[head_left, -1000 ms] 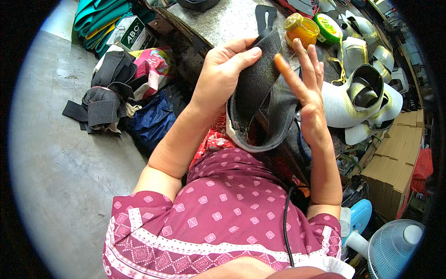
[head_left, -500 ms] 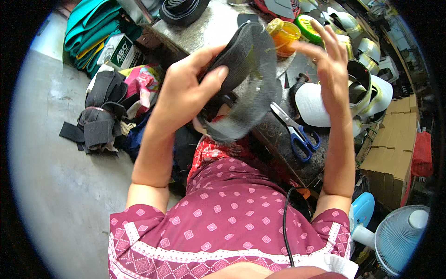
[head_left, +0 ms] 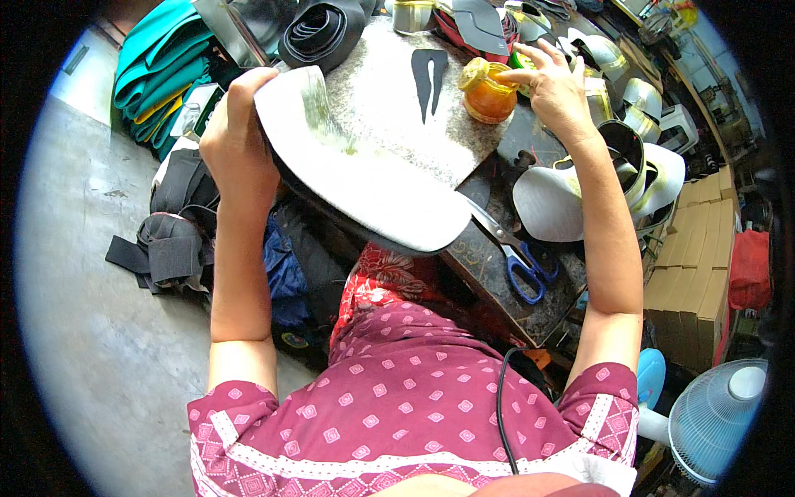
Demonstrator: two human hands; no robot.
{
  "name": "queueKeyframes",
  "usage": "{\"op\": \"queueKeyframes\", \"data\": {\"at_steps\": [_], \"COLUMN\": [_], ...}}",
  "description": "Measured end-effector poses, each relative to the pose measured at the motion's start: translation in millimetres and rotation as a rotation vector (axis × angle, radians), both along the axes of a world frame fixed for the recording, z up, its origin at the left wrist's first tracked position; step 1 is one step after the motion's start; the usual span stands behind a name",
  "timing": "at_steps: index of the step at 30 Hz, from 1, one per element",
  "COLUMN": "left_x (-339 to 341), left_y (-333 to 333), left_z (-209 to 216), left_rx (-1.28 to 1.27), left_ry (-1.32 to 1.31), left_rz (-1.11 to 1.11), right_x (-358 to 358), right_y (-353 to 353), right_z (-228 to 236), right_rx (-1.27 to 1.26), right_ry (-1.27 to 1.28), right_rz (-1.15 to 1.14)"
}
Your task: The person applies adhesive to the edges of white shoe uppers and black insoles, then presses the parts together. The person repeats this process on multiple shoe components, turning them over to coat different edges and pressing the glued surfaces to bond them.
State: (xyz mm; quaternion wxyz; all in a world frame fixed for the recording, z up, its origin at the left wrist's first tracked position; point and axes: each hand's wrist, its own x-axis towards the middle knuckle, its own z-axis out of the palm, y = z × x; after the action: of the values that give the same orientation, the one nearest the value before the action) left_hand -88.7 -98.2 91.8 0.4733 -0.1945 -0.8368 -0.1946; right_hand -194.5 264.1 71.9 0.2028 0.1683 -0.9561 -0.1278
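My left hand [head_left: 240, 137] grips the end of a curved, stiff piece [head_left: 373, 186], white on the face turned up and dark along its lower edge. A yellowish-green smear runs along its inner curve. My right hand [head_left: 556, 91] has its fingers apart, the index finger at the mouth of a glass jar [head_left: 487, 98] of orange, glue-like stuff. Whether the fingertip is inside the jar I cannot tell. A black slit piece [head_left: 427, 79] lies beside the jar on a speckled slab [head_left: 377, 99]. Blue-handled scissors [head_left: 522, 269] rest on the dark bench below.
Several white curved pieces with yellowish edges [head_left: 546, 203] stand at the right. A rolled black strip [head_left: 319, 37] sits at the back. Folded green cloth [head_left: 161, 66] and dark scraps [head_left: 170, 236] lie left. Cardboard boxes [head_left: 691, 257] and a fan [head_left: 720, 422] are at right.
The curved piece has turned from its dark face to its white face and moved left with my left hand. My right hand has shifted a little left, to the jar's mouth.
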Motion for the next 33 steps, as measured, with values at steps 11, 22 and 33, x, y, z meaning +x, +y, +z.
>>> {"op": "queueKeyframes", "data": {"at_steps": [11, 22, 33], "left_x": [-45, -29, -42], "left_y": [34, 110, 113], "left_z": [-35, -49, -79], "left_rx": [0.61, 1.266, 0.486], "left_ry": [-0.39, -0.903, -0.478], "left_rz": [-0.304, -1.044, -0.367], "right_x": [42, 108, 129], "right_y": [15, -38, -42], "right_z": [6, 8, 25], "right_rx": [0.024, -1.046, -0.525], "right_ry": [0.227, -0.437, -0.212], "right_rz": [0.083, 0.653, 0.724]}}
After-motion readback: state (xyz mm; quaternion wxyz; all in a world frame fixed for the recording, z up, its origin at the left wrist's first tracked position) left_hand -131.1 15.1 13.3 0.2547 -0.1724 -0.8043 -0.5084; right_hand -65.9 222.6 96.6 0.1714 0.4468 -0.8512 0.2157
